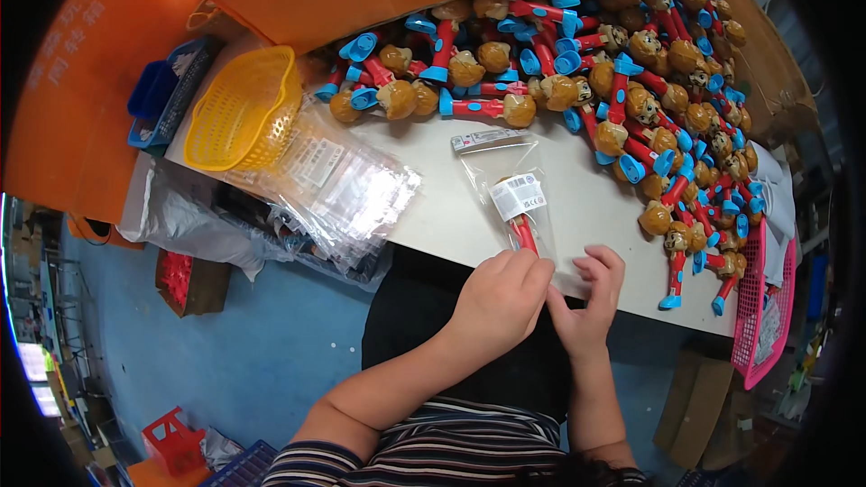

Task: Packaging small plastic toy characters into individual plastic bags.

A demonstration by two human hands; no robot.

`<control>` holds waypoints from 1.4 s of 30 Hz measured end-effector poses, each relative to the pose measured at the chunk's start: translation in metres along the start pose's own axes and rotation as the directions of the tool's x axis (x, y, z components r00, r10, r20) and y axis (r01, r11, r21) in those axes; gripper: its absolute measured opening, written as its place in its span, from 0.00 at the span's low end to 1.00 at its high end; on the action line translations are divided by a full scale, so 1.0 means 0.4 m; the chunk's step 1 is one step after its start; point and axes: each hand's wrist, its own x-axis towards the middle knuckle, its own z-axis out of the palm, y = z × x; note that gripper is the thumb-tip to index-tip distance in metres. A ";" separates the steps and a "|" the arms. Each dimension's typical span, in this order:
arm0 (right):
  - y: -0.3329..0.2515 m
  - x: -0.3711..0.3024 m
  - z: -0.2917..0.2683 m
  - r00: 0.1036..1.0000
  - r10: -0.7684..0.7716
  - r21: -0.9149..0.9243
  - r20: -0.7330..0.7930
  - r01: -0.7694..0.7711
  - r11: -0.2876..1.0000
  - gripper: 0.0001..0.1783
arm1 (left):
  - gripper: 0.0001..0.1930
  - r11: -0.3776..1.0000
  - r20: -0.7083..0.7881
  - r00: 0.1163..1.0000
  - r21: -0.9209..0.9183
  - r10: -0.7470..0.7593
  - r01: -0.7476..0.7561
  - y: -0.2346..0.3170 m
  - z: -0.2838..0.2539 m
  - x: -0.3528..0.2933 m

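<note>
A dark, pale-striped, short-sleeved top [460, 442] is worn with black clothing [410, 316] below, the hands [502, 296] bare.

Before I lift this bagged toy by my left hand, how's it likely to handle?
The clear bag will probably flop, since its film looks thin and creased. It may be slippery too, given its glossy highlights. The toy inside looks like hard, smooth plastic along its straight red part, so it likely won't bend much.

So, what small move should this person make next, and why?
Perhaps close the right hand on the near end of the clear plastic bag: the left hand holds there, the red-handled toy shows inside, and the right hand looks open.
</note>
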 end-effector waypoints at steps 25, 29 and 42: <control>-0.056 0.070 0.038 0.993 0.022 0.069 0.115 -0.030 0.997 0.14 | 0.11 1.000 -0.017 1.000 0.017 0.012 -0.012 -0.012 -0.006 -0.027; -0.049 0.036 -0.019 0.947 0.237 0.118 0.218 -0.266 0.957 0.15 | 0.15 1.000 -0.099 0.995 0.007 -0.011 0.012 -0.020 -0.020 -0.035; -0.042 0.086 0.062 0.982 -0.044 0.047 0.183 0.035 0.998 0.24 | 0.17 0.993 -0.292 0.954 -0.115 -0.063 0.031 -0.087 0.052 -0.006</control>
